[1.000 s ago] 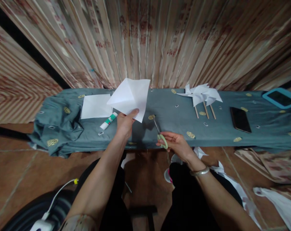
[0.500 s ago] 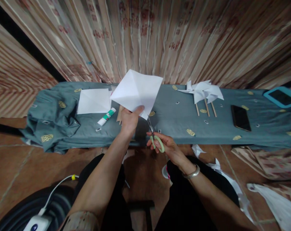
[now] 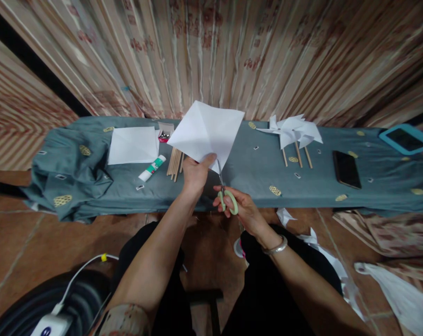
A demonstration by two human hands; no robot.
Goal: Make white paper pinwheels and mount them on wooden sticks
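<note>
My left hand (image 3: 197, 173) pinches a creased square sheet of white paper (image 3: 207, 128) near its lower corner, thumb on top. Scissors (image 3: 228, 198) with pale green handles are in my right hand (image 3: 244, 207), fingers through the loops. Their blades lie at the paper's lower corner, just right of my left thumb. Wooden sticks (image 3: 175, 163) lie on the cloth left of my left hand, partly covered by the paper. Beside them is a glue stick (image 3: 152, 168) with a green and white label.
A grey-green cloth (image 3: 246, 186) covers the narrow table. Left lie a paper stack (image 3: 132, 145) and a small box of pins (image 3: 165, 132). Right are paper pinwheels (image 3: 295, 130) on sticks, a phone (image 3: 347, 169) and a blue-framed tablet (image 3: 407, 138). Paper scraps (image 3: 332, 261) litter the floor.
The scissor blades have moved up into the paper's lower corner. The paper and my left hand have shifted slightly right, uncovering more of the sticks and the pin box.
</note>
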